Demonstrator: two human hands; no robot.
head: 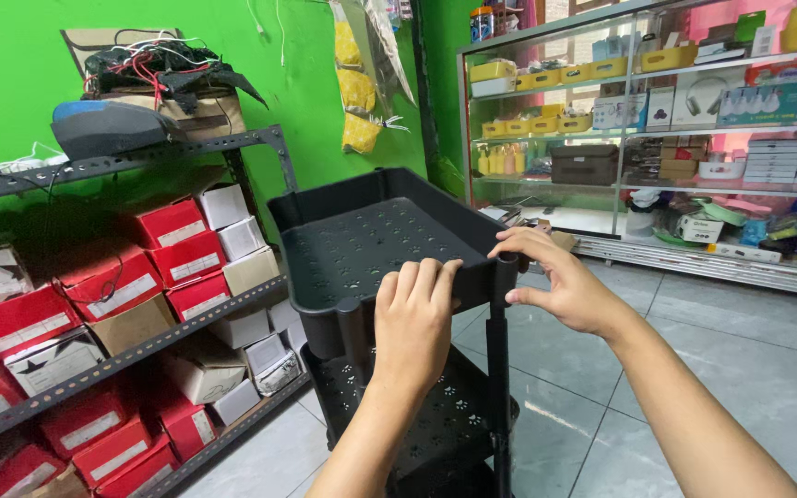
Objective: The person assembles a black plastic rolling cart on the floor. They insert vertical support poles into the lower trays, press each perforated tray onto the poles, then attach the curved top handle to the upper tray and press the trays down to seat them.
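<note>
Black plastic tray (362, 244), near rim under left hand (412, 323) and right hand (555, 281), both grips closed on it.

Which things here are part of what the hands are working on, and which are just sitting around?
In hand:
black tiered cart, top tray
left hand gripping tray's near rim
right hand on tray's corner

Lying about:
red and white boxes
metal rack
glass display case

A grey tiled floor (749, 369) carries the black tiered cart (371, 249).
</note>
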